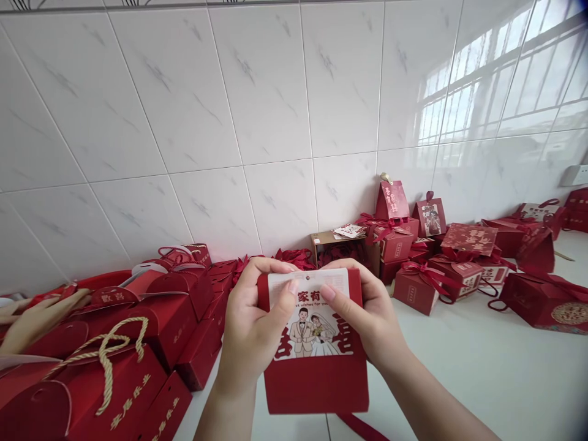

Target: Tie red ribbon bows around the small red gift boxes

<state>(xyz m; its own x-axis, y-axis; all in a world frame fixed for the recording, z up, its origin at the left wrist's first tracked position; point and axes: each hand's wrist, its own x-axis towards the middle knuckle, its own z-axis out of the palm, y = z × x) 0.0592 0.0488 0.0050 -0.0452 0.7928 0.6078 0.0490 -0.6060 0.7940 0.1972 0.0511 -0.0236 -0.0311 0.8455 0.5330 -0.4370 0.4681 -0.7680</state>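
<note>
Near edge of the white surface: I hold a flat red gift box [316, 380] upright in front of me, its printed face toward me.
Left hand: my left hand [255, 324] grips the box's upper left side, thumb pressed on the white card [315, 312] stuck to the front, fingers curled behind the top edge.
Right hand: my right hand [367, 315] grips the upper right side the same way, thumb tip on the card's top strip, fingers wrapped over the top edge.
Card: white, with a drawn bride and groom, red characters and a line of small print; a small hole shows at its top middle.
Ribbon: a dark red ribbon [362, 427] trails on the surface below the box's right corner.
Left edge: stacked red boxes, the nearest a rope-handled box [105, 380] with gold characters; another person's hand [43, 315] rests on that pile.
Back wall, middle: an open cardboard carton [342, 248] with red pieces inside stands against the tiles.
Right side toward the wall: finished bow-tied boxes [425, 285] sit scattered, a tall pointed one [392, 199] behind them.
Wall: glossy white tiles [257, 104] with a window's reflection at the right.
</note>
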